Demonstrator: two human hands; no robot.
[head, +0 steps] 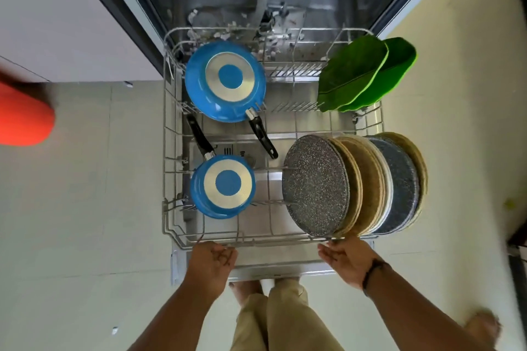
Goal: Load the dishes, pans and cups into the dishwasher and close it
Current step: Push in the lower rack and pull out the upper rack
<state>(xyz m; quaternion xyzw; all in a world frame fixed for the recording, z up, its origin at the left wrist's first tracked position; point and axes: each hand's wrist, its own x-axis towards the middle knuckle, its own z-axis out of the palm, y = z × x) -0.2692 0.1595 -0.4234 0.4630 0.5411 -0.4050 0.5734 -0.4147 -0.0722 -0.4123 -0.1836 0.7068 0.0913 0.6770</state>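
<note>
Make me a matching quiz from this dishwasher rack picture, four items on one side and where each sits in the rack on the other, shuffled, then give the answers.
Things
1. large blue pan
2. small blue pan
3. green leaf-shaped plates
4. speckled grey plate

Places in the rack
A. near right, front of the upright stack
B. far left, upside down
C. far right corner
D. near left, upside down

Pairs: 1-B, 2-D, 3-C, 4-A

Glossy blue pans (225, 81) with matt metal bases sit in a grey wire rack (171, 151) beside speckled stone-look plates (313, 185) and shiny green plastic dishes (353, 74).
</note>
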